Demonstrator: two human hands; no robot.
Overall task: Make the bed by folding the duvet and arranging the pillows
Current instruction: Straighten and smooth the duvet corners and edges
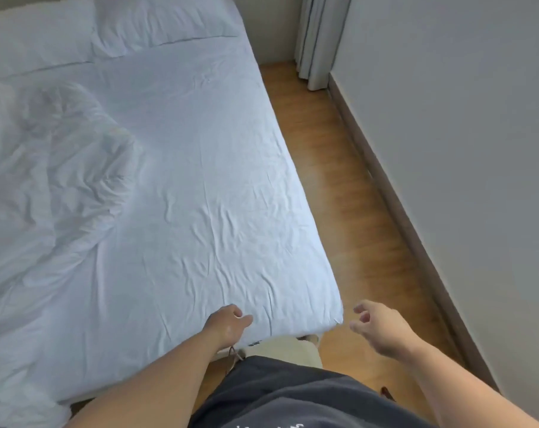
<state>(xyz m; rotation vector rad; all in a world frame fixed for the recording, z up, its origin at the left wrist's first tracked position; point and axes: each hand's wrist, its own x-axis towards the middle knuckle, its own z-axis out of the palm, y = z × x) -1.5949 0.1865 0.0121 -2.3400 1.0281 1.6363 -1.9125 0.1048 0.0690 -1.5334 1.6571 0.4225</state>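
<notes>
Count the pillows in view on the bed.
2: the left pillow and the right pillow lie side by side at the head of the bed. The bunched duvet may hide others.

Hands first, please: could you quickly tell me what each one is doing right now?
Left hand: loosely curled at the foot edge of the sheet; whether it pinches the fabric cannot be told.
Right hand: open, empty, over the floor.

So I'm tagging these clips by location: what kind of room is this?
Most likely a bedroom, perhaps a hotel or rental room. A bed with white sheets fills the view, two pillows lie at its head, a crumpled duvet sits on it, and a curtain hangs in the corner.
</notes>
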